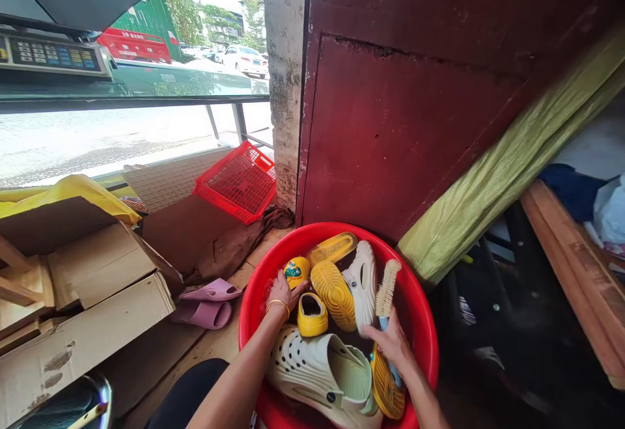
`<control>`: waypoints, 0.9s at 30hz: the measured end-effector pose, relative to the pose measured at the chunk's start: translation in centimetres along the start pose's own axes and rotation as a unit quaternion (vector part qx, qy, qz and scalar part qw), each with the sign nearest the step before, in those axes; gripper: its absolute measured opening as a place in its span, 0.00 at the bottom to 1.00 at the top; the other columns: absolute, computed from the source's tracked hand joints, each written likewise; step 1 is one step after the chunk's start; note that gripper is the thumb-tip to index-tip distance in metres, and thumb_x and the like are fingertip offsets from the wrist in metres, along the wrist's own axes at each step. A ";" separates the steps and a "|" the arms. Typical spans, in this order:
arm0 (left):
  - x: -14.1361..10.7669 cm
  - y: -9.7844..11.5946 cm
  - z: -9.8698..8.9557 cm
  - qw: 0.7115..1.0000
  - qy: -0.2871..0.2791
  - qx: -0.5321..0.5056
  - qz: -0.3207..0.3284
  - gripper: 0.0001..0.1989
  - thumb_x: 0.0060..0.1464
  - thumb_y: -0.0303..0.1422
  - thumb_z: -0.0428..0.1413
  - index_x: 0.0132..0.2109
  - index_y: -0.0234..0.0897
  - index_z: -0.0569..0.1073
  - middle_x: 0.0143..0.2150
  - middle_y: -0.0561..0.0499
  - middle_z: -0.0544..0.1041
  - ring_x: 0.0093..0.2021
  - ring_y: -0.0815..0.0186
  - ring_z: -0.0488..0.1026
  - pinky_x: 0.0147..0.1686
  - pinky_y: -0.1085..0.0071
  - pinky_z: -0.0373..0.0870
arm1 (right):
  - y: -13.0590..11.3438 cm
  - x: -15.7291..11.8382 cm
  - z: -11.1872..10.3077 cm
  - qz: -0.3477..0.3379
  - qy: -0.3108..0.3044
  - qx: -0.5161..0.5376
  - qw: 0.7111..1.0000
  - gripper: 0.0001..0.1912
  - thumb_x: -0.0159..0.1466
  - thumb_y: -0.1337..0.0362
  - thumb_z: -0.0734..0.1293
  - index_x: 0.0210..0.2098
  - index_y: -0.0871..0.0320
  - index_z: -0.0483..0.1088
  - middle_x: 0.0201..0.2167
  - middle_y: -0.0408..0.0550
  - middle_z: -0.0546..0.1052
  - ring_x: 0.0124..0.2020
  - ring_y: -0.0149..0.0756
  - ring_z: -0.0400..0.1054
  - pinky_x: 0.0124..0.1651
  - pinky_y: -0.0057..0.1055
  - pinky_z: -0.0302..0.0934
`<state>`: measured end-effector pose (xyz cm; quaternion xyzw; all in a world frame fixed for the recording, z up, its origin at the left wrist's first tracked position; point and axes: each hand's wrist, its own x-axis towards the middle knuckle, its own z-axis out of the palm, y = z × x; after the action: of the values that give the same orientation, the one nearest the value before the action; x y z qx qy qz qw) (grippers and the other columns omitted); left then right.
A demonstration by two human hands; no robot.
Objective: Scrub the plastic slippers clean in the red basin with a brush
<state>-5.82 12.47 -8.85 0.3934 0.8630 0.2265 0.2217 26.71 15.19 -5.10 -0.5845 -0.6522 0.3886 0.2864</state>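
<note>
My left hand (pixel 284 295) is closed around a small yellow clog (pixel 312 317) with a green cartoon figure on its toe, at the left side of a red tub (pixel 255 292). In my right hand (pixel 394 338) is a scrub brush (pixel 387 286), bristles at the upper end, its light blue handle running under my palm. Between the hands lie a yellow clog turned sole up (pixel 334 295) and a white clog (pixel 364 279). A large white clog (pixel 312 367) fills the near part of the tub. Below my right hand rests another yellow shoe (pixel 385 387). Dark water shows between the shoes.
Behind the tub stands a dark red door (pixel 390 129), with a rolled greenish sheet (pixel 488 181) leaning on the right. Pink slippers (pixel 208 305) and an open cardboard box (pixel 105 266) lie to the left. A red plastic crate (pixel 239 181) leans by the wall post.
</note>
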 end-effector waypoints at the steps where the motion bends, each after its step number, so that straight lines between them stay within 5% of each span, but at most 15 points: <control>1: 0.0 0.0 0.0 1.000 0.004 -0.001 -0.006 0.39 0.60 0.49 0.55 0.69 0.28 0.56 0.67 0.25 0.70 0.68 0.42 0.69 0.61 0.55 0.67 | 0.0 0.0 0.0 -0.004 0.003 -0.001 1.000 0.43 0.51 0.55 0.73 0.65 0.54 0.62 0.52 0.54 0.80 0.52 0.52 0.77 0.54 0.45 0.70; 7: 0.1 0.0 -0.1 1.000 0.007 -0.006 -0.026 0.29 0.64 0.40 0.51 0.67 0.30 0.59 0.62 0.27 0.75 0.62 0.47 0.76 0.55 0.59 0.71 | -0.2 0.0 0.1 -0.015 0.001 -0.007 1.000 0.44 0.52 0.54 0.72 0.66 0.55 0.62 0.54 0.54 0.79 0.54 0.51 0.75 0.56 0.43 0.69; 17: -1.1 1.1 -1.1 1.000 0.013 0.000 -0.010 0.44 0.62 0.50 0.52 0.73 0.20 0.52 0.70 0.21 0.67 0.68 0.39 0.69 0.62 0.51 0.67 | 0.6 0.0 0.5 0.008 0.012 -0.021 1.000 0.46 0.50 0.51 0.72 0.66 0.57 0.63 0.55 0.57 0.78 0.56 0.56 0.75 0.58 0.46 0.68; 20: -1.9 1.8 -1.9 1.000 0.023 0.012 -0.009 0.45 0.63 0.49 0.51 0.74 0.19 0.51 0.72 0.21 0.63 0.70 0.37 0.65 0.64 0.47 0.66 | 0.9 -0.7 0.4 0.022 0.024 -0.017 0.999 0.45 0.52 0.47 0.70 0.66 0.58 0.63 0.52 0.58 0.80 0.49 0.54 0.79 0.48 0.42 0.73; 24: -2.7 2.4 -4.5 0.994 0.058 0.041 0.087 0.35 0.64 0.44 0.50 0.73 0.30 0.61 0.73 0.35 0.68 0.75 0.43 0.58 0.72 0.43 0.55 | 2.0 -2.4 -0.9 0.079 0.055 -0.018 0.995 0.42 0.57 0.39 0.64 0.65 0.55 0.64 0.39 0.54 0.83 0.27 0.51 0.78 0.25 0.41 0.71; 27: -3.1 2.4 -7.9 0.982 0.043 0.022 0.183 0.28 0.64 0.40 0.47 0.68 0.39 0.70 0.67 0.44 0.77 0.70 0.55 0.68 0.71 0.53 0.61 | 3.0 -4.0 -2.3 0.025 0.101 -0.060 0.993 0.35 0.57 0.38 0.64 0.57 0.52 0.72 0.36 0.56 0.83 0.32 0.56 0.80 0.32 0.44 0.74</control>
<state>-7.06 9.78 -0.50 0.5396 0.7898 0.2608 0.1309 30.88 11.69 -6.03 -0.6531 -0.6270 0.2953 0.3053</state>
